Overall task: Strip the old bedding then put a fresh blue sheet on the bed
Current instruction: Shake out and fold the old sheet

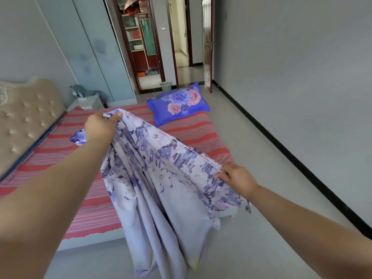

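Observation:
A pale lilac sheet with blue and purple flowers (pixel 161 184) hangs in the air over the bed's near corner, its pale side towards me. My left hand (pixel 101 125) grips one end of its top edge, raised over the bed. My right hand (pixel 236 178) pinches the same edge lower and to the right. The rest of the sheet drapes down to the floor in front of the bed. The bed (pixel 60 158) is covered by a red and pink striped cloth. A blue floral pillow (pixel 179 105) lies at the bed's far corner.
A tufted beige headboard (pixel 26 117) stands at the left, with a white nightstand (pixel 88 102) beyond it. A pale bin (pixel 166 86) sits by the open doorways at the back. Grey floor runs along the bed's right side to a wall with a black skirting board (pixel 291 156).

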`<state>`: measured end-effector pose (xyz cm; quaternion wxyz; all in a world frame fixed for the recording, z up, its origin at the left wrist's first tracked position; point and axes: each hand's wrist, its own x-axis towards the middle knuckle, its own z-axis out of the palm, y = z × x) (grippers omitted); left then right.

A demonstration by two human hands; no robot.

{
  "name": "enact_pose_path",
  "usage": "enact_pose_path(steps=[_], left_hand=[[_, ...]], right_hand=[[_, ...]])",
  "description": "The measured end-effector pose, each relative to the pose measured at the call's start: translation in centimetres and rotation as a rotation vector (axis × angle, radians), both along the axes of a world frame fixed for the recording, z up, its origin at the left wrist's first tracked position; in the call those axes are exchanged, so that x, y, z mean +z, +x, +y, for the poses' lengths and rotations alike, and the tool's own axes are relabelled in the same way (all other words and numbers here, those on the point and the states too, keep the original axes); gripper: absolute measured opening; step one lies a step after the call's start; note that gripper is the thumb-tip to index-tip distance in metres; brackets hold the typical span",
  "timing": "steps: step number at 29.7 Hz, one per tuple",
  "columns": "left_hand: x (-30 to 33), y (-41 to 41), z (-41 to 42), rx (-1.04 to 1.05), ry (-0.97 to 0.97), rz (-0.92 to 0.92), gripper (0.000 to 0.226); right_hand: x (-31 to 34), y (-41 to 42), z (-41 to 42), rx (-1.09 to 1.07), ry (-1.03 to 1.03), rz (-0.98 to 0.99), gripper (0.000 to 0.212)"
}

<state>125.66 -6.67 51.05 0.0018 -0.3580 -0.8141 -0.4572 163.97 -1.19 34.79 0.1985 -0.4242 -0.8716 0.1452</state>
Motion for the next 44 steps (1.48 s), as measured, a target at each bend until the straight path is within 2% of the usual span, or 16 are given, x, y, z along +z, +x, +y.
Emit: enact_pose_path(steps=[4, 7, 10, 15, 18, 21, 23, 25, 29, 30, 31, 33, 35, 38, 42, 44], left_hand=[[0.1, -0.4, -0.3, 0.000, 0.019, -0.032, 0.036], [0.0, -0.4, -0.4, 0.012, 0.034, -0.048, 0.035], [0.0, -0.3, -0.7, 0.016, 0.040, -0.067, 0.035], [-0.1, -0.5, -1.0, 0.026, 0.052, -0.077, 0.040], [-0.6, -1.1, -1.5, 0.053, 0.003, -0.084, 0.049], [-1.5, -1.7, -2.1, 0.089, -0.049, -0.091, 0.057], [-2.0, -1.9, -2.5, 0.122, -0.072, -0.103, 0.053], [-2.4, -2.4, -3.1, 0.179, -0.081, -0.132, 0.047], [-2.7, -3.1, -3.8, 0.241, -0.018, -0.222, 0.048], [-2.6, -3.0, -3.7, 0.250, 0.020, -0.239, 0.053], [-2.5, -2.7, -3.6, 0.248, 0.059, -0.243, 0.056], [-2.1, -2.0, -3.1, 0.193, 0.091, -0.210, 0.056], [-1.7, -1.2, -2.9, 0.126, 0.074, -0.172, 0.051], [-2.1, -1.4, -3.2, 0.115, 0.053, -0.181, 0.056], [-2.8, -1.6, -4.0, 0.138, 0.025, -0.192, 0.052], [-3.0, -1.5, -3.9, 0.148, 0.057, -0.241, 0.052]], right_hand=[[0.0, -0.8, -1.7, 0.222, 0.001, -0.184, 0.066], [-0.4, -1.0, -2.4, 0.267, -0.048, -0.283, 0.034], [-1.8, -0.5, -2.5, 0.163, -0.215, -0.130, 0.032], [-1.7, -0.7, -1.7, -0.219, -0.436, 0.187, 0.034], [1.0, -1.0, -0.9, -0.415, -0.392, 0.448, 0.009], [5.1, -0.9, -0.1, -0.428, -0.164, 0.655, 0.031], [7.6, -0.8, 0.3, -0.358, 0.037, 0.626, 0.037], [9.6, -1.1, 0.3, -0.166, 0.061, 0.457, 0.036], [11.2, -1.7, 0.9, 0.034, 0.041, -0.519, 0.051], [11.2, -1.4, 1.5, -0.035, 0.106, -0.520, 0.041], [11.6, -1.2, 1.9, -0.151, 0.154, -0.350, 0.031], [12.8, -1.1, 2.7, -0.410, 0.259, 0.212, 0.025], [14.8, -1.6, 4.1, -0.524, 0.195, 0.433, 0.021], [16.3, -1.8, 5.5, -0.520, 0.002, 0.119, 0.024], [16.2, 0.0, 6.3, -0.585, 0.064, 0.046, 0.022], [15.7, 0.0, 6.2, -0.551, -0.027, -0.004, 0.027]])
